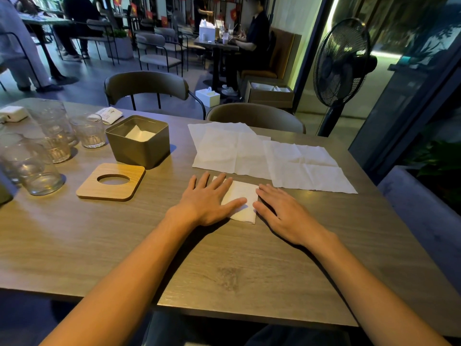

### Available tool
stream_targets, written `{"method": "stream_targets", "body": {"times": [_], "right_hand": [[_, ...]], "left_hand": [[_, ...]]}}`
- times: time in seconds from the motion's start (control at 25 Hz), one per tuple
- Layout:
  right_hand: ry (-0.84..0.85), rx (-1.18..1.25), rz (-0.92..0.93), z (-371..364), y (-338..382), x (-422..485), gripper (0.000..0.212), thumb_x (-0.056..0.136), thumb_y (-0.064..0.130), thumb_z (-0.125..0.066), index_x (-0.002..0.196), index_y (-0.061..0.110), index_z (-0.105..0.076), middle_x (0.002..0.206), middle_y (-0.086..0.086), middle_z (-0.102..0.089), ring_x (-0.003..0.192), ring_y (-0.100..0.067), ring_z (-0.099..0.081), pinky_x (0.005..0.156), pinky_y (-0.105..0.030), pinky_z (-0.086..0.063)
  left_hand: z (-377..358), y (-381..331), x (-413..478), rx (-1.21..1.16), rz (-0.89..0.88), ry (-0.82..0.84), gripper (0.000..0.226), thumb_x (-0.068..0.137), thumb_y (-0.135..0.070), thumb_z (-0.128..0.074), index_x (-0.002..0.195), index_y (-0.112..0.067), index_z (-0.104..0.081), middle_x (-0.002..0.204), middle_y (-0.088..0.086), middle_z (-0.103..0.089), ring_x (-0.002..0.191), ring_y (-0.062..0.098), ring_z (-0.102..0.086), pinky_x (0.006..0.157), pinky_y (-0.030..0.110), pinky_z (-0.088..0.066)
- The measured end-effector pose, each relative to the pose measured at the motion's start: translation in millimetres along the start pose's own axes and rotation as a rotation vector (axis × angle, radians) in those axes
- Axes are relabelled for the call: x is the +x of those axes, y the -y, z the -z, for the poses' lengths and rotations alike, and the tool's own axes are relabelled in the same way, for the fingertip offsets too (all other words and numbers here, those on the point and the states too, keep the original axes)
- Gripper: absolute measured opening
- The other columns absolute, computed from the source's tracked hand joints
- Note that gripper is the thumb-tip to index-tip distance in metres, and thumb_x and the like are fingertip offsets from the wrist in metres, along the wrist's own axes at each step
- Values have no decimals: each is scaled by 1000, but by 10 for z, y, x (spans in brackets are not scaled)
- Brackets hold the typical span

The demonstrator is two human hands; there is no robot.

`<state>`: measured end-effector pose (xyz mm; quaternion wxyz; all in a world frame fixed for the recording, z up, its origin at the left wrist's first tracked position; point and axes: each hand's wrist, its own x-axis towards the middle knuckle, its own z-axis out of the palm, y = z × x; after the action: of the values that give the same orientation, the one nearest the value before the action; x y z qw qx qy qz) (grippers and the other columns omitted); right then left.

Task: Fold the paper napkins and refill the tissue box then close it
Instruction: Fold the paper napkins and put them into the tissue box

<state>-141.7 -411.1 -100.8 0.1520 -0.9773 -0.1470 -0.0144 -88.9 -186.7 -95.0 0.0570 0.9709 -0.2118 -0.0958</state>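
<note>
We note the tissue box (139, 148) open on the table (224, 270) at left, its wooden lid (132, 176) flat just before it. The left hand (207, 198) lies flat, fingers straight, pressing the folded napkin (240, 196). The right hand (282, 213), flat and gripping nothing, touches the napkin's right edge. Unfolded napkins (232, 151) lie spread beyond.

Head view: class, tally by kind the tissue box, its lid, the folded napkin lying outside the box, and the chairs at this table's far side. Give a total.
Square grey metal tissue box: 1
Flat wooden lid with a round hole: 1
Folded white paper napkin outside the box: 1
Grey padded chairs: 2
Total: 5
</note>
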Motion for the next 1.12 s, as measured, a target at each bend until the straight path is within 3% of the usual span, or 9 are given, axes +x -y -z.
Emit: {"method": "stream_targets", "body": {"times": [0.28, 0.44, 0.6, 0.68, 0.8, 0.96, 1.04, 1.12], "right_hand": [[9, 61, 111, -81, 198, 53, 52, 108, 42, -37, 153, 17, -43, 161, 0, -37, 150, -11, -30, 125, -35, -22], [-63, 57, 130, -64, 135, -62, 44, 107, 38, -44, 143, 18, -57, 153, 1, -50, 143, -12, -42, 119, -27, -29], [-172, 66, 146, -27, 49, -153, 37, 106, 33, -44, 130, 18, -68, 139, 4, -64, 131, -11, -56, 105, -34, -49], [-180, 92, 153, -47, 102, -115, 45, 105, 39, -42, 140, 18, -61, 145, 2, -59, 136, -11, -52, 109, -35, -48], [-42, 87, 237, -125, 238, -5, 52, 105, 49, -35, 145, 20, -54, 147, 2, -56, 137, -10, -50, 112, -36, -45], [-35, 79, 214, -26, 101, 16, 42, 107, 37, -43, 142, 20, -59, 149, 3, -54, 141, -7, -45, 117, -27, -35], [-50, 80, 169, 57, 1, -27, 38, 107, 34, -45, 136, 19, -65, 143, 4, -60, 134, -9, -52, 113, -28, -41], [-79, 89, 161, 101, -27, -1, 40, 107, 35, -43, 121, 13, -73, 126, -2, -71, 115, -18, -65, 99, -39, -54]], "left_hand": [[-74, 16, 5, 31, -12, -39, 59, 104, -49, -8, 157, -30, 7, 165, -3, 13, 151, 30, 13, 121, 55, 5], [-22, 84, 24, 8, 33, -11, 63, 103, -54, -13, 157, -30, 7, 165, -3, 14, 151, 31, 14, 121, 53, 6], [-6, 139, 7, -21, 34, 2, 67, 102, -57, -16, 158, -28, 4, 165, 1, 15, 150, 32, 17, 121, 53, 6], [-4, 93, 3, -65, 13, -65, 66, 103, -55, -18, 158, -26, 3, 164, 0, 16, 149, 29, 20, 121, 53, 6], [-42, -47, -22, -81, -134, -148, 58, 106, -47, -16, 158, -25, -3, 166, -1, 8, 150, 19, 17, 121, 51, 8], [-76, 66, -50, 20, -124, -35, 60, 104, -51, -13, 158, -29, 2, 165, -1, 9, 151, 20, 12, 121, 53, 7], [-50, 251, -100, 44, -94, -1, 67, 101, -60, -13, 157, -30, 7, 165, -2, 13, 151, 19, 13, 121, 53, 7], [-45, 400, -164, 57, -89, 9, 72, 98, -65, -13, 157, -29, 9, 164, -4, 15, 151, 18, 13, 122, 51, 5]]}}
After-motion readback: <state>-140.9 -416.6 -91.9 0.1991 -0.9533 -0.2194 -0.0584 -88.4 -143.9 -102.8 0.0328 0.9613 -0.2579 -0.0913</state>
